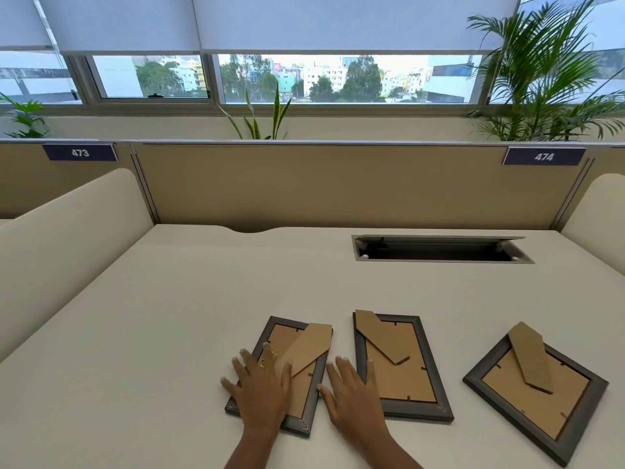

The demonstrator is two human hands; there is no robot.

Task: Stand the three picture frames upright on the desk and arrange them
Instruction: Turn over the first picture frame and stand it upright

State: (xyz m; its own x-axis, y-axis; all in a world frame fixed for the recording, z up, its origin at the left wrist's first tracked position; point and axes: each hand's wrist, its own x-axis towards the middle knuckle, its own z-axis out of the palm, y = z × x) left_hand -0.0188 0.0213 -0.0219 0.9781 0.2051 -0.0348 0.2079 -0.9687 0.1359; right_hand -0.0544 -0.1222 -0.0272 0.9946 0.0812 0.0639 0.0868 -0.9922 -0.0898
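Three grey-rimmed picture frames lie face-down on the cream bench point(142, 333), long axis of the leftmost frame point(309, 397) running away from the person, left hand point(262, 387) flat on it, fingers spread, right hand point(351, 392) beside it, empty.

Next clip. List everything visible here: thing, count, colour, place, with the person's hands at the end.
picture frames: 3, grey rims, brown backs with stands, face down along the near desk: left, middle, right
desk: 1, cream, fills the foreground
cable hatch: 1, grey, open, far right of desk
partition: 1, tan, behind desk
number plates: 2, dark blue, 473 and 474
plants: 3, green, behind partition
blinds: white, over windows
left hand: flat on left frame
right hand: between left and middle frames
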